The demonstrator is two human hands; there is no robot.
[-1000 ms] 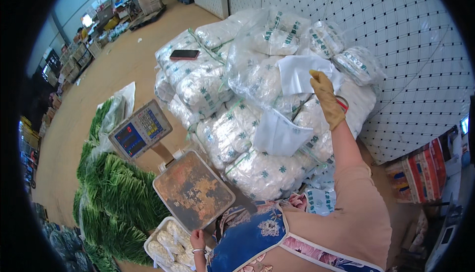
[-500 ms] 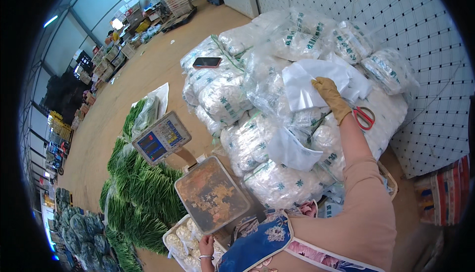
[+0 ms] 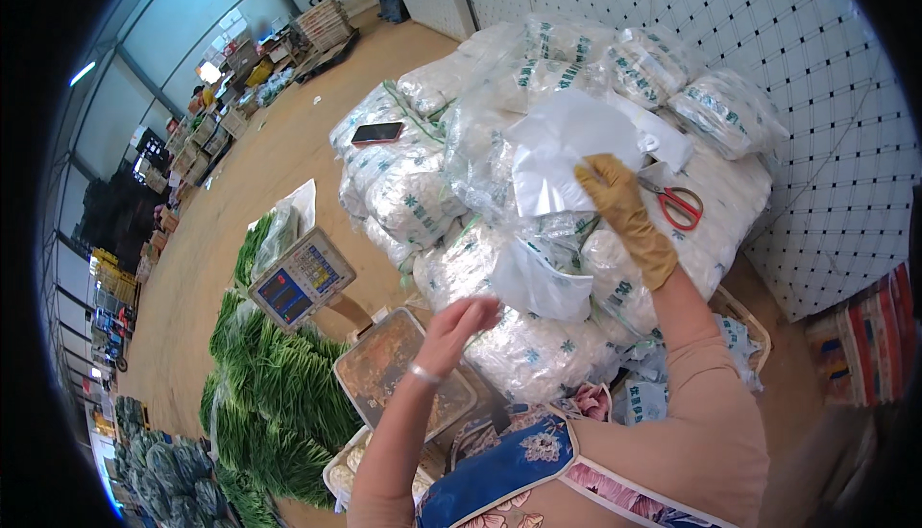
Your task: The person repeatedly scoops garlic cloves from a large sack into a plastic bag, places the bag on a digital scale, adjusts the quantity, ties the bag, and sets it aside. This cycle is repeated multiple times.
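My right hand (image 3: 615, 202), in a tan rubber glove, rests with slightly spread fingers on a white plastic sheet (image 3: 562, 130) atop a heap of bagged packaging (image 3: 423, 197). Red-handled scissors (image 3: 682, 209) lie just right of the glove. My bare left hand (image 3: 466, 326) is raised over the upper right corner of the rusty scale platform (image 3: 370, 379), fingers curled closed; whatever they might hold is hidden. Near it hangs a second white sheet (image 3: 538, 278) on the heap. The scale's display (image 3: 298, 278) stands at left. A phone (image 3: 376, 133) lies on the bags.
Green leafy bundles (image 3: 259, 413) are piled left of the scale, beside a partly hidden tray (image 3: 341, 478) of pale bagged items. A patterned wall (image 3: 816, 115) borders the heap at right. Dark bagged bundles (image 3: 163, 461) lie lower left; stacked crates (image 3: 322, 24) stand farther back.
My left hand has risen from beside the tray to above the scale. My right hand's fingers have shifted lower and left on the sheet. The scissors now show beside the glove.
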